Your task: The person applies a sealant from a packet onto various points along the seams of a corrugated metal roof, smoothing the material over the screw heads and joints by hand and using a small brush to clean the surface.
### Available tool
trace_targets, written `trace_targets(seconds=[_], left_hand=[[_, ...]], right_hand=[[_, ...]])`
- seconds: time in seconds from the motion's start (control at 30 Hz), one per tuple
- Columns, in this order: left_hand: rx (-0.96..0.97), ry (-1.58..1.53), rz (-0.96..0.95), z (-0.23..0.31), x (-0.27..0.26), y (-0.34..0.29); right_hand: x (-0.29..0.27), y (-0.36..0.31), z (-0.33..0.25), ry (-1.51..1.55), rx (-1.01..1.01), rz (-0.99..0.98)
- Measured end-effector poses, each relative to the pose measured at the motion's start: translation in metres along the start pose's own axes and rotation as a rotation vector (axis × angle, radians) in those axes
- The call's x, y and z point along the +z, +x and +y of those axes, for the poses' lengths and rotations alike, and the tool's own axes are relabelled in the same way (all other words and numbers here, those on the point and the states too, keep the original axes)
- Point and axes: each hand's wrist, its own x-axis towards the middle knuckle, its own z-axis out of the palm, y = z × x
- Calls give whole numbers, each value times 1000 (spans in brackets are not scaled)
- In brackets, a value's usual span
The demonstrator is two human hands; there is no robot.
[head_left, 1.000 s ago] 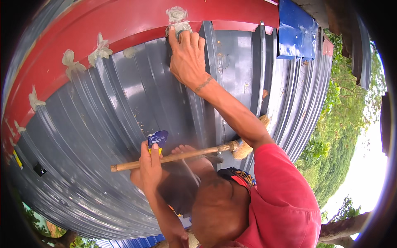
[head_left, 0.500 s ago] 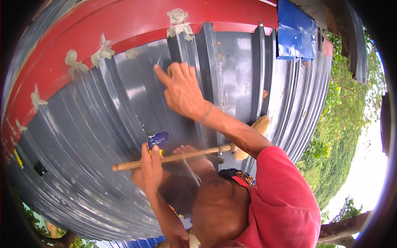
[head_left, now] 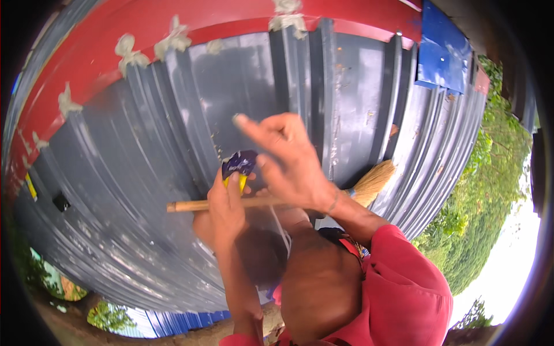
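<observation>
My left hand [head_left: 224,202] is closed round a small dark-blue and yellow packet [head_left: 239,163] with white smears on its front. I cannot make out exactly what kind of packet it is. Just to the right of it hovers my right hand [head_left: 295,167], slightly blurred, index finger stretched out with pale paste on its tip. The thumb stands apart, and I see nothing held. A broom handle [head_left: 190,206] runs behind my left wrist and under my right hand. Its straw head [head_left: 375,179] lies beyond my right wrist on the grey ribbed metal sheeting [head_left: 242,69].
Red metal trim [head_left: 231,24] edges the sheeting at the far side, with lumps of pale sealant [head_left: 174,38] where ribs meet it. A blue metal piece [head_left: 443,55] sits at the far right. My bent leg is under the broom handle. Trees [head_left: 479,213] stand on the right.
My right hand has come back from the far sheeting toward the packet in my left hand. The view has shifted, so the sheeting and trim sit farther right and higher.
</observation>
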Motion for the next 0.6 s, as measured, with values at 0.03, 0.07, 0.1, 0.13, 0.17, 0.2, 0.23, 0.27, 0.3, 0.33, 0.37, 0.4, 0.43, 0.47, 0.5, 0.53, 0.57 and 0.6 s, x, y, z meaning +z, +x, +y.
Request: trace_targets(seconds=[0.03,0.07,0.1,0.13,0.17,0.2,0.23,0.27,0.3,0.33,0.37,0.4,0.43,0.47,0.5,0.53,0.57,0.6], left_hand=[[-41,-17,-3,1,1,0],[13,2,-4,-4,0,1],[77,18,-4,-7,-2,2],[93,-2,39,-6,-2,0],[111,-20,80,-3,0,-3],[132,-46,115,-3,2,-5],[147,-20,139,-2,1,-6],[162,7,160,0,-1,-8],[177,28,180,0,-1,-9],[160,14,195,-1,0,-9],[143,-1,209,-1,1,-10],[128,-14,223,-1,1,-10],[95,33,229,0,1,-11],[61,79,233,1,0,-12],[27,126,243,1,-1,-13],[13,105,235,-4,-3,-14],[-2,83,228,-12,-5,-15],[-17,60,218,-14,-6,-15]], right_hand=[[-9,3,-2,-20,63,1],[-14,3,-1,-33,73,-44],[-15,3,-2,-51,72,-87],[-13,1,-4,24,137,-131],[-10,0,-5,50,159,-155],[-9,-1,-5,65,181,-179],[-9,-2,-5,80,203,-200],[-9,-1,-6,134,255,-227],[-11,-1,-7,169,278,-229],[-12,1,-8,204,301,-231],[-12,1,-9,239,325,-231],[-13,3,-9,230,308,-258],[-14,4,-9,221,291,-285],[-15,5,-8,211,275,-311],[-14,5,-5,227,273,-325],[-13,5,-2,242,272,-339],[-12,5,0,257,271,-352],[-11,5,0,252,280,-370]])
